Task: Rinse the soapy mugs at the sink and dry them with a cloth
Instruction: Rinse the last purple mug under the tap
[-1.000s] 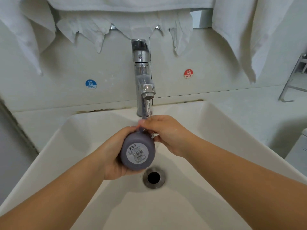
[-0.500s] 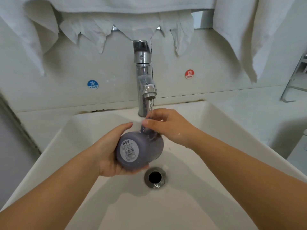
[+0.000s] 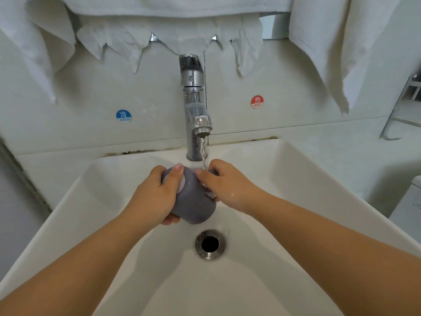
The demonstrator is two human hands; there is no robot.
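Left hand [image 3: 157,197] fingers curled round the body of the grey mug [image 3: 193,201], thumb laid across its upper side. Right hand [image 3: 225,185] fingers closed on the mug's far side, probably at the handle; that part is hidden. Mug held on its side over the sink [image 3: 296,179], under the stream from the tap [image 3: 196,110], above the drain [image 3: 210,244].

Judgement: stiff, likely ceramic, some weight, breakable against the basin. Wet and soapy, so slippery; wrap the body with a full palm and hook the handle. White cloths [image 3: 319,42] hang above the tap.
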